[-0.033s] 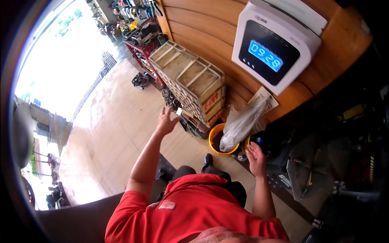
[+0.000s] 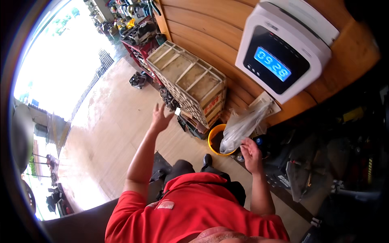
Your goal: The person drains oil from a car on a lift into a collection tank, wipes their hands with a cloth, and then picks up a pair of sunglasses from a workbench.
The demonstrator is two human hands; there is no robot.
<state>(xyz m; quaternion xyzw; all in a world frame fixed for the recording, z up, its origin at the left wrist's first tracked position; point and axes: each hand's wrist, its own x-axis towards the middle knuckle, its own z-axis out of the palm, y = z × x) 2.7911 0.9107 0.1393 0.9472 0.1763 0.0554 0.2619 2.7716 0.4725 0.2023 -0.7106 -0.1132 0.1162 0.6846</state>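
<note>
My left hand [image 2: 161, 118] is held out over the tiled floor with its fingers spread and nothing in them. It is nearest to the lower edge of a tall, dirty cream-coloured slatted crate [image 2: 187, 75]. On the right, my right hand [image 2: 251, 155] is raised beside a clear plastic bag [image 2: 243, 129]. Its fingers are loosely bent and somewhat apart, and no held object shows. Whether the fingertips touch the bag I cannot tell. The bag hangs partly over a yellow-rimmed bucket [image 2: 211, 139] with dark insides.
A white time clock [image 2: 285, 52] with a lit blue display is fixed to the wooden plank wall [image 2: 202, 22]. Beyond the crate is a red rack [image 2: 139, 48] loaded with parts. Metal parts [image 2: 138, 80] lie on the floor. Dark equipment crowds the right side.
My right hand has shifted left and closer to the plastic bag. My left hand has drifted slightly left. The time clock appears a little further right and lower in the view.
</note>
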